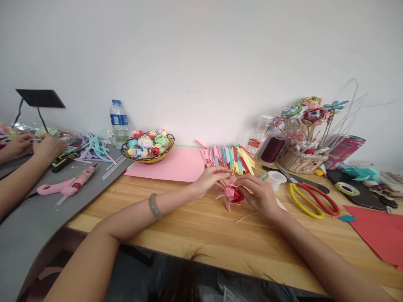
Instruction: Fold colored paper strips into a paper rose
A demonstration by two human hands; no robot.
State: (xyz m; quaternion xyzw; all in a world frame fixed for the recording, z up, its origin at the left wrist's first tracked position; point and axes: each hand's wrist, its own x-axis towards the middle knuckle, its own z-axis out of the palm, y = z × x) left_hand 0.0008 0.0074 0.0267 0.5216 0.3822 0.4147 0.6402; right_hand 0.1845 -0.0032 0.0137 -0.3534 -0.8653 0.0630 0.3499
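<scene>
Over the wooden surface (176, 214), just nearer than the folded paper strips (217, 157), the grip of the left hand (211, 182) pinches a paper flower (230, 193) by its pink part, while the right hand (260, 192), fingers bent, pinches its red side. Pointed pink petals stick outward; layered red ones show beside the right fingertips.

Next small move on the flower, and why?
Probably steady the pink-and-red paper flower with the right hand and use the left hand to press one splayed pink piece in toward the red petals. Both hands are at the flower, the right one's fingers by its red side, and several pink tips stick outward.
</scene>
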